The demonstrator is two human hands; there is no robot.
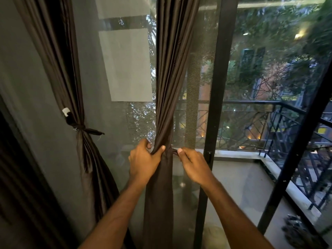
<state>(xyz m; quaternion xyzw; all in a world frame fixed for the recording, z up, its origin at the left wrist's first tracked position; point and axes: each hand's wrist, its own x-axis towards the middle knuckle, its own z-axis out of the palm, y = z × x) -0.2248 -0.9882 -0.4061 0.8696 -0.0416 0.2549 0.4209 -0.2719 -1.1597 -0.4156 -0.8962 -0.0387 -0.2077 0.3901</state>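
Dark brown curtain (168, 83) hangs at scene centre, just left of the black door frame (216, 97); glossy narrow folds, bunched to a waist | left hand (143, 161) grips the bunch | right hand (193, 165) pinches a thin matching tie (174, 152) at the curtain's right edge | left: second curtain (59, 69), knotted

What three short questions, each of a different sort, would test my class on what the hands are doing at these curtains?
1. True or false: the curtain by the wall is already bound with a knotted tie.
2. What does the left hand grip? A: the middle curtain. B: the door frame. C: the balcony railing.
3. What does the right hand pinch between thumb and fingers?

Key: 1 true. 2 A, bunched in its curled fingers. 3 the tie strip, thin and dark, beside the gathered fabric.
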